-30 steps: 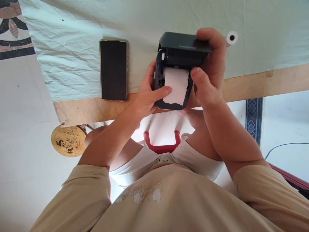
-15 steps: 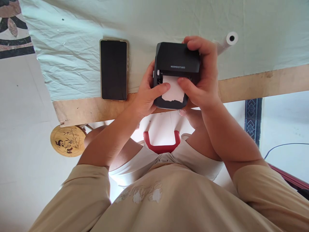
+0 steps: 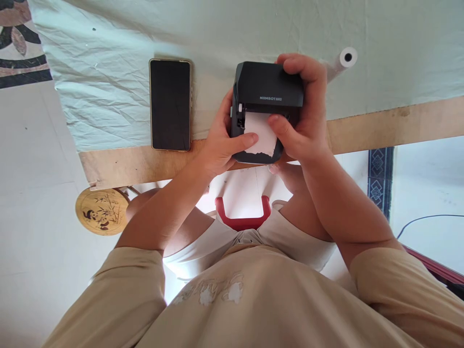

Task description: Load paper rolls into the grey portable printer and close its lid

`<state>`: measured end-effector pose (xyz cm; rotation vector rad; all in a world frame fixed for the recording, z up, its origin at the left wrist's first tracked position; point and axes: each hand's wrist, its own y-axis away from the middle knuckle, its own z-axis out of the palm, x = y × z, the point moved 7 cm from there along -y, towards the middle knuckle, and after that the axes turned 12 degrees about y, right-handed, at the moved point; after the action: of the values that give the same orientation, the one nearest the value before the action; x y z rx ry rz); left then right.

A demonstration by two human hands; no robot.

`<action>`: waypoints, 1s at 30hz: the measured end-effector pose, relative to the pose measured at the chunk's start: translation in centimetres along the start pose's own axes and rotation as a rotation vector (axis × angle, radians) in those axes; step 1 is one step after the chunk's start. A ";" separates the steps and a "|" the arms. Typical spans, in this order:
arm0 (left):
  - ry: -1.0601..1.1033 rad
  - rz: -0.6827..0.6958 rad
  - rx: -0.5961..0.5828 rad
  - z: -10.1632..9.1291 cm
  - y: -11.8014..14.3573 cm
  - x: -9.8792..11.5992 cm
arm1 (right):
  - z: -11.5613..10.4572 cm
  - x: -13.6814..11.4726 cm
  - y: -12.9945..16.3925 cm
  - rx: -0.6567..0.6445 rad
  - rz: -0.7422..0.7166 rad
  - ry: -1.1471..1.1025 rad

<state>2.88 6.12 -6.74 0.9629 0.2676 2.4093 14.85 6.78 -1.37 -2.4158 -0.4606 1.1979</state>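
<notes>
Over a bare wooden edge (image 3: 119,166), beside pale green cloth (image 3: 217,29), the left hand (image 3: 224,137) and right hand (image 3: 310,116) grip a black printer (image 3: 268,104) from either side — both curled firmly round it, their thumbs (image 3: 248,140) over the torn-edged paper (image 3: 259,128) jutting from beneath the lid (image 3: 268,79). A dark-screened phone (image 3: 170,104) lies to the left, and farther off, beyond the right hand, a white roll (image 3: 343,63) stands on the cloth.

Count was two hands (image 3: 222,145), one printer (image 3: 268,82), one paper strip (image 3: 259,124), one loose paper roll (image 3: 342,61), one phone (image 3: 170,104), one round wooden stool (image 3: 105,198).
</notes>
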 end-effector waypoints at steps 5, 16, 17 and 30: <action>-0.045 0.047 -0.111 0.7 0.0 0.2 | 0.3 0.1 0.1 -0.019 0.024 0.049; 0.017 0.064 -0.120 1.1 0.1 0.4 | 0.4 0.0 0.4 -0.062 0.049 0.027; 0.007 0.078 -0.140 1.3 0.1 0.5 | 0.4 0.1 0.4 -0.061 0.046 0.034; -0.050 0.065 -0.199 1.4 0.1 0.3 | 0.3 0.1 0.5 -0.096 0.086 -0.147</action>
<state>3.64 6.21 -5.48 0.9519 -0.0220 2.4124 14.76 6.47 -1.84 -2.4604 -0.4718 1.4288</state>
